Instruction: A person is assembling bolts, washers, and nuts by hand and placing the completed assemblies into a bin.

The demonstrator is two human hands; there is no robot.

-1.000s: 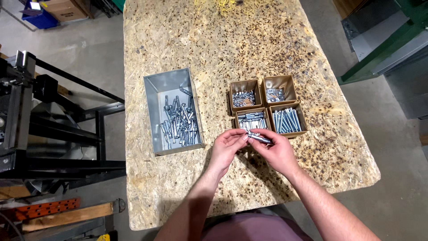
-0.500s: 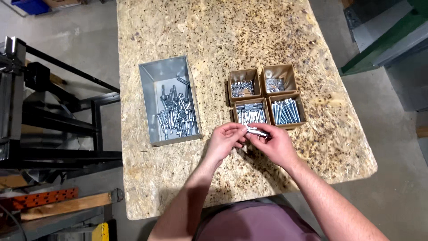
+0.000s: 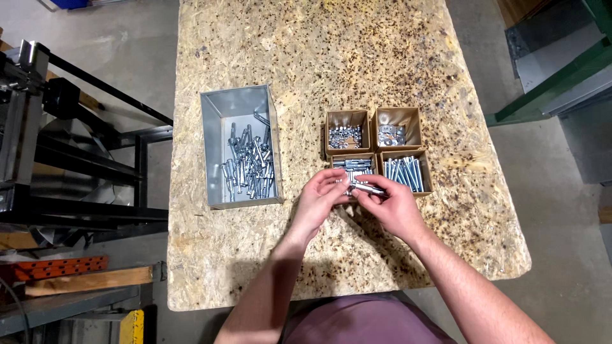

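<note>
hands: left hand [image 3: 322, 197] and right hand [image 3: 392, 207] both grip 1 bolt [image 3: 368, 188], frame centre
near: 4 cardboard boxes [image 3: 376, 150], grey tray [image 3: 239, 146] on worktop [image 3: 319, 64]

OSB table [image 3: 255, 267] | grey metal bin [image 3: 217, 137] w/ bolts | 4 brown boxes [image 3: 375, 150] w/ fasteners

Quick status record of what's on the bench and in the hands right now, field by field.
Surface: chipboard table
Left hand: pinching one end of a silver bolt
Right hand: pinching the same bolt from the other side
Left of hands: grey metal bin with loose mixed bolts
Behind hands: four small brown boxes in a square, holding sorted silver hardware; near-right one has long bolts
</note>
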